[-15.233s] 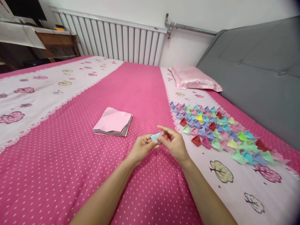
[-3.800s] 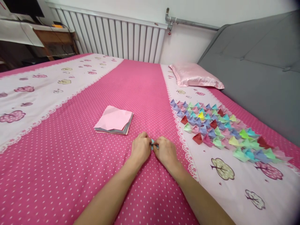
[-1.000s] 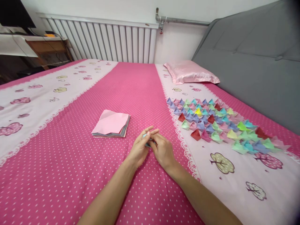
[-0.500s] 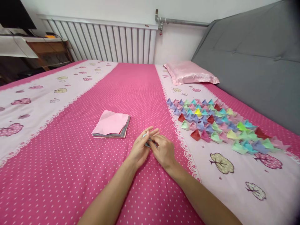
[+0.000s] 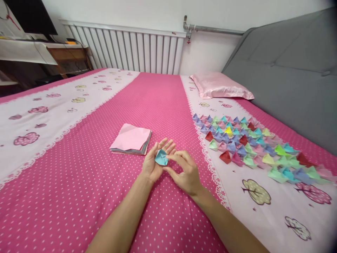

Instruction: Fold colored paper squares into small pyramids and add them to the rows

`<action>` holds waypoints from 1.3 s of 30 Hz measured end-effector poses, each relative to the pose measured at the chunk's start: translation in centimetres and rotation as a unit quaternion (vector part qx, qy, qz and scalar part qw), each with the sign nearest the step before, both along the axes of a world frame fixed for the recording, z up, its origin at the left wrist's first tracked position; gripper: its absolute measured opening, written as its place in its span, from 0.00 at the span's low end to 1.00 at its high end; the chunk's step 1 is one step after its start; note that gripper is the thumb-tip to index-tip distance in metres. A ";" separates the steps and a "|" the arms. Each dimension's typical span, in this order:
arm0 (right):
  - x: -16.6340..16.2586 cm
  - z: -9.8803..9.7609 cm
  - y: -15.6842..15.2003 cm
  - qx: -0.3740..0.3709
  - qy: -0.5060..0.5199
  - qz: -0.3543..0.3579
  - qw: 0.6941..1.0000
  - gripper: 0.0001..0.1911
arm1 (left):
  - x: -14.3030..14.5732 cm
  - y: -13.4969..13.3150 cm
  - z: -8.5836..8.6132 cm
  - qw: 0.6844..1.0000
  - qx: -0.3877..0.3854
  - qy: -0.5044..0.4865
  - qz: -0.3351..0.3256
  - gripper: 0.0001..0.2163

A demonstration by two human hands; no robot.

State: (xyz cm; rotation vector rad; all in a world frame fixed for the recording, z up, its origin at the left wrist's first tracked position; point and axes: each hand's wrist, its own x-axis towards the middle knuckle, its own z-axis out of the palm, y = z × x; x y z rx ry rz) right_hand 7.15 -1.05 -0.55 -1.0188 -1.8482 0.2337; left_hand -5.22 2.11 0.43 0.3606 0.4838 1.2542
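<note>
Left hand [image 5: 154,162], fingers spread, cupped a small folded light-blue paper boat [image 5: 161,157]; right hand [image 5: 184,172] pinched its right edge, shaping nearly finished.

Bright, even light – soft shadows, sharp centre – edges curved, corners dark.

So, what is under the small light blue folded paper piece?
The light blue folded paper piece lies on the open palm of the left hand. The right hand touches its edge. The piece covers the palm's middle.
</note>
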 end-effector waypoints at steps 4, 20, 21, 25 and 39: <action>-0.1 -0.2 -0.2 0.005 -0.012 0.002 1.000 0.07 | 0.1 -0.1 0.0 1.000 -0.001 -0.015 -0.002 0.14; -0.1 0.6 -0.5 -0.063 0.069 0.018 0.995 0.06 | 0.3 -0.1 -0.6 0.999 -0.001 0.021 -0.030 0.10; -0.1 0.7 -0.4 -0.078 0.079 0.016 0.994 0.06 | 0.3 -0.2 -0.6 0.999 -0.003 0.023 -0.034 0.10; 0.1 0.8 0.1 -0.151 0.112 0.023 0.982 0.08 | 0.3 -0.2 -0.7 0.998 -0.011 0.035 -0.047 0.10; 0.1 0.2 0.3 -0.183 0.104 0.032 0.977 0.10 | 0.7 -0.3 -1.0 0.996 -0.033 0.044 -0.070 0.10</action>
